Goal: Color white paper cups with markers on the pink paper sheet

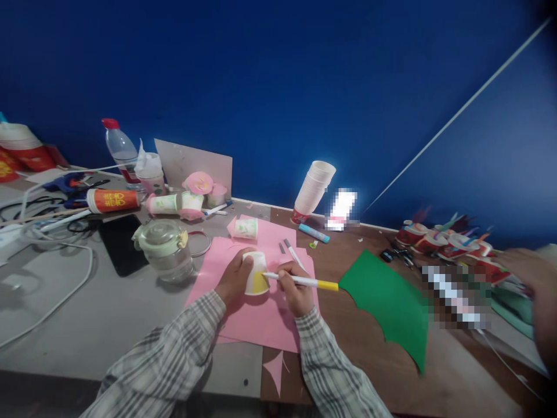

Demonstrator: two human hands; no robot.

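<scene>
My left hand (235, 278) is closed around a small white paper cup (256, 261), thumb across its side. Part of the cup's wall is coloured yellow. In my right hand (296, 289) is a white marker pen (311, 282) with a yellow end, and its tip meets the yellow patch. Beneath both hands lie sheets of pink paper (235, 325). A grey-capped marker (296, 255) rests on the paper beyond my right hand. Past the held cup, another small cup (246, 228) with a green print lies on its side.
On the left are a lidded glass jar (167, 255), a black tablet (124, 244) and cables. Cups joined with pink paper (178, 203) stand behind. A leaning cup stack (313, 191) is at the wall. Green paper (389, 302) lies right, near another person's hand (526, 273).
</scene>
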